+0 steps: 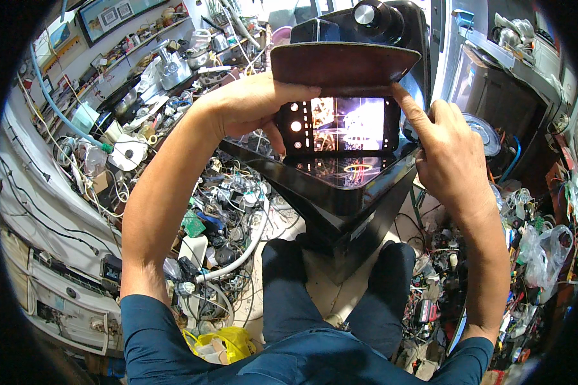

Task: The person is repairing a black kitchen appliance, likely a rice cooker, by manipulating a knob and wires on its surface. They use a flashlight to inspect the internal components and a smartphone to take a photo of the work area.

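Observation:
My left hand (260, 106) is closed on a smartphone (289, 138) turned sideways, thumb along its top edge and a finger below its left end. The phone's dark brown flip cover (343, 67) is folded up above the lit screen, which shows a camera view with a bright, washed-out patch. On the right, my right hand (453, 147) has its index fingertip against the phone's upper right corner, while its other fingers are curled. Just under the phone lies the glossy black top of a stand-like appliance (343, 199), which mirrors the screen.
Behind the phone rises the appliance's black body with a silver-capped knob (366, 14). Tangled cables and small parts (228, 192) cover the left side. More clutter and a clear plastic bag (546, 256) lie at right. A yellow bag (228, 343) is beside my left leg.

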The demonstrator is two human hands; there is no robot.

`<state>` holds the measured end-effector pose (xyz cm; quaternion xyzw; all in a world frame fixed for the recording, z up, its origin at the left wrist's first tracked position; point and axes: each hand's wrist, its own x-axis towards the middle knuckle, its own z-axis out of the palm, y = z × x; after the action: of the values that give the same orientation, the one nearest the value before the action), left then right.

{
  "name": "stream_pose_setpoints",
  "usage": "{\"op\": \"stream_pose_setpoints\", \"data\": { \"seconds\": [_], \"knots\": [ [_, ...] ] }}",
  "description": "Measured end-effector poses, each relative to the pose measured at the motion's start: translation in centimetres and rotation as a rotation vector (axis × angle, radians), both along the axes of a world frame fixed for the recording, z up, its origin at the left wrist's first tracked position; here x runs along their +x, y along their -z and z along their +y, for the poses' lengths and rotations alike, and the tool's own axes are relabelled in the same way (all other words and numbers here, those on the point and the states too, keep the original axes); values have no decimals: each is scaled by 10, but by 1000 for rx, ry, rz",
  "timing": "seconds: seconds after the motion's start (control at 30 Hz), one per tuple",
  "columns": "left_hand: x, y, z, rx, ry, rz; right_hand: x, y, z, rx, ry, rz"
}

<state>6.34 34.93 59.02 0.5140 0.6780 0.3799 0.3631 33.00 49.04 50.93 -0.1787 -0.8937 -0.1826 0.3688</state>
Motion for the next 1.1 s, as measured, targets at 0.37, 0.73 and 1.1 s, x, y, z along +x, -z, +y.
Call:
{"op": "stream_pose_setpoints", "data": {
  "seconds": [0.37, 0.73, 1.1],
  "knots": [
    [-1, -1, 0, -21, 26, 8, -8, -4, -1, -15, 36, -35],
    [2, -4, -3, -30, 20, 14, -9, -1, -1, -14, 43, -24],
    [-4, -3, -5, -66, 77, 57, -12, 0, 1, -4, 18, 1]
  ]
}}
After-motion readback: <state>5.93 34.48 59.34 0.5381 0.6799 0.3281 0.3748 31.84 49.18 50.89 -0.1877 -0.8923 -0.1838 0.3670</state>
